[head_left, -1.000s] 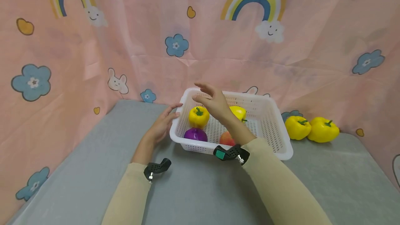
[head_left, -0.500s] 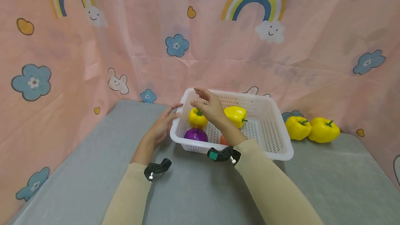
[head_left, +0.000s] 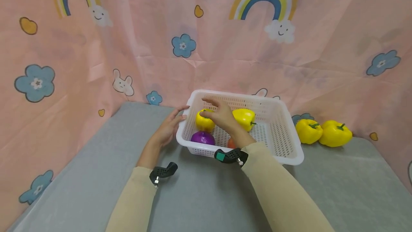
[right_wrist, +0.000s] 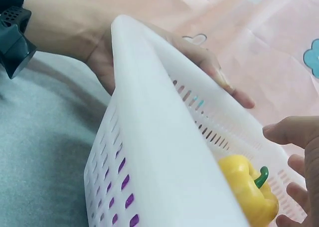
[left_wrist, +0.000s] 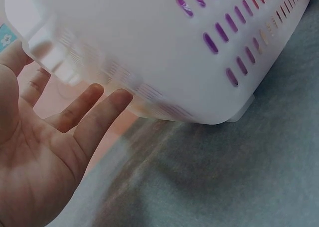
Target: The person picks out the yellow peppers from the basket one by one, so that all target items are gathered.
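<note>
A white plastic basket (head_left: pixel 291 158) with slotted walls stands on the table. My left hand (head_left: pixel 165 130) is at its left end, with fairly straight fingers against the outer wall and rim; the left wrist view shows these fingers (left_wrist: pixel 102 119) spread. Inside the basket, my right hand (head_left: pixel 223 117) hovers over an upright yellow bell pepper (head_left: pixel 202 124), its thumb and fingers apart. From the right wrist, the pepper's green stem (right_wrist: pixel 261 177) shows between basket wall and fingertips. A purple onion-like vegetable (head_left: pixel 202 138) lies in front of that pepper.
Another yellow bell pepper (head_left: pixel 243 118) lies on its side in the basket. An orange-red round fruit (head_left: pixel 231 143) is mostly hidden behind the right wrist. Two more yellow peppers, one nearer (head_left: pixel 309 131) and one farther right (head_left: pixel 336 134), sit beside the basket. A pink patterned cloth (head_left: pixel 145 17) hangs behind.
My right hand has moved left and down toward the upright pepper, uncovering more of the lying pepper and covering more of the orange-red fruit. The left hand keeps its place.
</note>
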`<action>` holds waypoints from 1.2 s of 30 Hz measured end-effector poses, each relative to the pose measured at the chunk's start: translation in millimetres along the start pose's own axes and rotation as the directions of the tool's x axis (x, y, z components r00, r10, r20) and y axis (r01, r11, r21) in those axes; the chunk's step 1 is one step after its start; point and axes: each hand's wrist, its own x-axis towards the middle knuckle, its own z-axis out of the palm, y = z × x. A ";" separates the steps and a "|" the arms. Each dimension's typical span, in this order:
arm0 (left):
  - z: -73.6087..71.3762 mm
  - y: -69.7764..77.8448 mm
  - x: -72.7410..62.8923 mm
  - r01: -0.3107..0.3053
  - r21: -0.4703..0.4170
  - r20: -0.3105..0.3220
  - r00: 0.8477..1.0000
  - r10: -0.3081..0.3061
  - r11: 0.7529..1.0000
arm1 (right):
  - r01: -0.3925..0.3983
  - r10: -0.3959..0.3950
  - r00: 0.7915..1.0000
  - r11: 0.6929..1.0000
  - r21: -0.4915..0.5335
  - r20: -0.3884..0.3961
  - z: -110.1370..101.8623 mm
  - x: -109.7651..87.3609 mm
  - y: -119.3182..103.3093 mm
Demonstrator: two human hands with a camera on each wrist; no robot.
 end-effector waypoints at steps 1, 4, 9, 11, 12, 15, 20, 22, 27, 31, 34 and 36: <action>-0.1 0.1 0.1 -0.001 0.002 0.001 1.000 0.001 1.000 | -0.004 0.004 1.000 1.000 -0.005 0.007 -0.2 0.0 0.5; -0.4 0.3 0.7 -0.004 0.007 0.003 1.000 0.004 1.000 | -0.015 0.016 1.000 1.000 -0.022 0.021 -0.5 -0.4 1.9; -1.5 -0.1 1.6 -0.005 0.015 -0.002 1.000 0.005 1.000 | -0.057 0.059 0.998 0.998 -0.033 0.038 0.0 -1.7 3.2; -2.0 -0.7 2.2 -0.006 0.013 -0.002 1.000 0.006 1.000 | -0.081 0.084 0.995 0.996 -0.046 0.049 0.6 -1.9 4.5; -2.2 -0.9 2.5 -0.006 0.011 -0.001 1.000 0.006 1.000 | -0.091 0.094 0.994 0.995 -0.051 0.056 0.8 -2.2 4.8; -2.1 -0.9 2.8 -0.009 0.000 0.005 1.000 0.009 1.000 | -0.092 0.097 0.993 0.994 -0.066 0.069 1.0 -2.1 6.4; -1.9 -1.0 1.6 -0.004 0.000 0.006 1.000 0.004 1.000 | -0.073 0.081 0.993 0.992 -0.103 0.083 0.9 -1.4 8.4; -2.2 -1.5 1.3 -0.002 0.003 0.006 1.000 0.001 1.000 | -0.069 0.081 0.992 0.990 -0.126 0.093 1.3 -1.0 9.3; -1.8 -2.0 1.9 -0.001 0.007 0.004 1.000 0.001 1.000 | -0.054 0.074 0.990 0.986 -0.160 0.117 1.4 -0.1 11.6; -1.6 -2.4 1.5 0.000 0.017 0.000 1.000 0.000 1.000 | -0.079 0.098 0.987 0.985 -0.151 0.123 0.9 -2.3 11.7; -1.3 -1.9 0.9 0.001 0.017 -0.004 1.000 -0.001 1.000 | -0.101 0.118 0.986 0.984 -0.147 0.116 0.4 -3.9 10.9; -1.2 -2.0 0.9 0.001 0.013 -0.002 1.000 -0.001 1.000 | -0.106 0.124 0.986 0.983 -0.150 0.110 0.1 -4.3 10.3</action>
